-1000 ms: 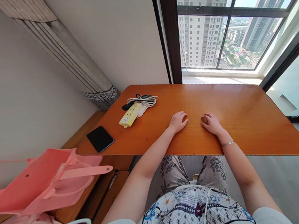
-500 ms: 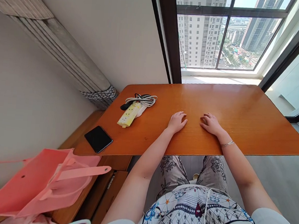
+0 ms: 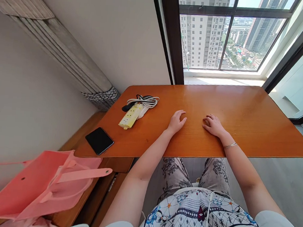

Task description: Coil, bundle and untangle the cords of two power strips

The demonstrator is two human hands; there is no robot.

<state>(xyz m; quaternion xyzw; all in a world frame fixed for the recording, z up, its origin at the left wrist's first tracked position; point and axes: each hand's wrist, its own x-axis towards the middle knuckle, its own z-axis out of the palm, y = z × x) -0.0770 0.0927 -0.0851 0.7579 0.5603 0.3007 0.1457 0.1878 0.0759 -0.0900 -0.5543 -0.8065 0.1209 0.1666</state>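
My left hand is over the wooden table, its fingers apart and nothing in it. To its left lies a yellow power strip with its cable coiled at the far end. My right hand rests on the tabletop, fingers loosely spread and curved, holding nothing. A bracelet circles the right wrist. Near the table's left front corner a black smartphone lies flat, screen dark.
A pink bag with a strap sits on a wooden cabinet at the lower left. Behind the table is a window with dark frames. A gathered curtain hangs along the left wall.
My left hand has shifted slightly left and away from me, widening the gap to the right hand. My right hand has stayed in place.
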